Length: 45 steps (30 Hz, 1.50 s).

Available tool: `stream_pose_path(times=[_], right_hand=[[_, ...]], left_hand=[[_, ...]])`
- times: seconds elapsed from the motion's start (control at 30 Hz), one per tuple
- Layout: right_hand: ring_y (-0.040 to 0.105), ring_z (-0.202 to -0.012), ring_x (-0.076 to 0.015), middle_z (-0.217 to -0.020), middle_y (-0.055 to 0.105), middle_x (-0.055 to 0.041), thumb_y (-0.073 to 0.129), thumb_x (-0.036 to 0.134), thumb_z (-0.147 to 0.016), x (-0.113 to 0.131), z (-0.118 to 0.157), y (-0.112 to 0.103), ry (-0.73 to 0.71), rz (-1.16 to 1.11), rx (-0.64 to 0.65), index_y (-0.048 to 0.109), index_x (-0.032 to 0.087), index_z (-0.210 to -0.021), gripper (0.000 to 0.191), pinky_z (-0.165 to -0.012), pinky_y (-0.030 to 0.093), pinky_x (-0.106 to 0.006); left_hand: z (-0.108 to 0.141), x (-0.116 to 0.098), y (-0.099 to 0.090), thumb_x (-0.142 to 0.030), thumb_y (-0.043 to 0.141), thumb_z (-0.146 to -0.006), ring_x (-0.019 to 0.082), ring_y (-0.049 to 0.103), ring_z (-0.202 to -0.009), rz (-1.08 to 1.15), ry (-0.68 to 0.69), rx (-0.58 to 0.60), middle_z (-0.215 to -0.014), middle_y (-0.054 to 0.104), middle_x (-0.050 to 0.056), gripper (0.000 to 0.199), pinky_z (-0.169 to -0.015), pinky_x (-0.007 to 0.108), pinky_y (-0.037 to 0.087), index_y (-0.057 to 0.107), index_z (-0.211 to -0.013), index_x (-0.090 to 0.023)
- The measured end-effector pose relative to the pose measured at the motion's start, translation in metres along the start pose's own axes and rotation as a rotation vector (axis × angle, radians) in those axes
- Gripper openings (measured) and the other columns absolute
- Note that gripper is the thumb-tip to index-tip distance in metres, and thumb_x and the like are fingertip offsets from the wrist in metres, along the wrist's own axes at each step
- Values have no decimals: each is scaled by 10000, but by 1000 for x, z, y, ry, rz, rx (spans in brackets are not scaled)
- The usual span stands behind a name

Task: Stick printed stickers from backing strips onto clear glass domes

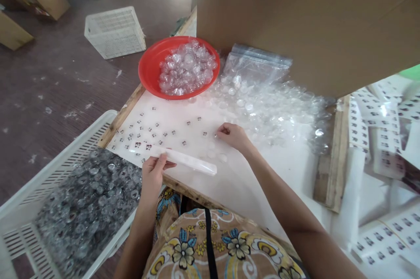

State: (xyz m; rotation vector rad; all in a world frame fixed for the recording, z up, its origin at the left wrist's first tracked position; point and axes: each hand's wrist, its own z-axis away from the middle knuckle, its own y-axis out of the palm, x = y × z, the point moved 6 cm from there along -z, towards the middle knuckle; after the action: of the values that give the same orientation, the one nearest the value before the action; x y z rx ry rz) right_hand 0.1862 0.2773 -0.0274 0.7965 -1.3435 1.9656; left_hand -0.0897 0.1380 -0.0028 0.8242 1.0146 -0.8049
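Observation:
My left hand (156,169) is closed round a rolled white sticker strip (193,162), whose flat end shows small dark printed figures, near the table's front edge. To the right, my right hand (231,135) is pinched just above the white tabletop (256,183), beside a small dark figure (205,134); what its fingertips hold is too small to make out. Several small dark figures lie scattered across the left part of the table. Clear round plastic pieces (278,108) are heaped behind my right hand. A red basin (147,69) holds more clear pieces.
Plastic bags (256,67) lie beneath a large cardboard box (295,21) at the back. A white crate (70,156) full of clear pieces stands at the left, another crate (114,34) on the floor. Printed sheets (383,239) lie at the right, past a wooden edge (337,156).

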Motion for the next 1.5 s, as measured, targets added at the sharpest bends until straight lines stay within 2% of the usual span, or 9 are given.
stream_pose_path(times=[0.3, 0.53, 0.63, 0.8, 0.97, 1.1, 1.23, 1.37, 1.5], right_hand=[[579, -719, -157, -926, 639, -68, 526, 183, -812, 21, 13, 8, -139, 302, -137, 669, 197, -820, 144, -658, 407, -272], [633, -843, -234, -972, 699, -93, 511, 109, -842, 34, 16, 0, -154, 315, -187, 558, 186, -1281, 448, -757, 450, -348], [636, -910, -234, -1120, 670, -129, 562, 159, -857, 73, 32, 8, -301, 192, -193, 638, 180, -1152, 306, -820, 468, -373], [643, -839, -136, -1000, 695, -32, 662, 245, -849, 146, 65, 56, -550, -214, 143, 665, 213, -1010, 165, -763, 495, -267], [616, -909, -189, -946, 688, -72, 580, 224, -914, 168, 89, 66, -708, -87, -39, 683, 201, -893, 108, -843, 469, -353], [614, -927, -181, -941, 682, -65, 572, 233, -903, 154, 79, 44, -694, -242, -81, 677, 220, -839, 123, -830, 486, -336], [593, -699, -137, -767, 667, -11, 620, 280, -821, 102, 32, 24, -358, -273, -54, 659, 207, -792, 88, -687, 476, -279], [565, -636, -119, -702, 666, 13, 638, 254, -760, 60, 6, 36, -182, -48, 141, 658, 205, -726, 64, -645, 434, -253], [582, -670, -127, -739, 687, 11, 622, 214, -756, 51, 4, 46, -167, 71, 160, 666, 213, -740, 46, -653, 419, -248]], left_hand=[[2, -1, 0, -446, 774, -714, 167, 692, -672, -26, -13, -13, -928, 749, 84, 326, -660, 325, 617, 707, -756, -130], [6, 1, 11, -482, 737, -746, 198, 701, -688, -84, -27, 75, -890, 752, 95, 366, -644, 332, 607, 726, -832, -126], [11, -1, 21, -493, 719, -757, 205, 701, -658, -156, -36, 114, -803, 747, 82, 382, -650, 336, 596, 730, -857, -124], [18, -9, 37, -468, 695, -777, 211, 685, -597, -308, -25, 188, -623, 707, 60, 343, -626, 314, 550, 704, -716, -130], [20, -16, 38, -402, 696, -777, 187, 653, -614, -362, 26, 158, -604, 677, 25, 297, -591, 270, 502, 669, -638, -141], [16, -5, 29, -440, 705, -769, 194, 667, -598, -300, -62, 136, -626, 689, 29, 303, -614, 301, 541, 700, -721, -141], [9, 6, 12, -482, 727, -746, 202, 682, -599, -180, -96, 104, -627, 689, 40, 347, -643, 335, 583, 704, -746, -136], [6, 7, -1, -456, 747, -738, 190, 689, -628, -141, -79, 72, -696, 714, 49, 331, -642, 316, 594, 713, -768, -128], [10, 4, 3, -450, 731, -761, 198, 703, -663, -140, -89, 95, -749, 734, 57, 334, -656, 317, 600, 734, -849, -128]])
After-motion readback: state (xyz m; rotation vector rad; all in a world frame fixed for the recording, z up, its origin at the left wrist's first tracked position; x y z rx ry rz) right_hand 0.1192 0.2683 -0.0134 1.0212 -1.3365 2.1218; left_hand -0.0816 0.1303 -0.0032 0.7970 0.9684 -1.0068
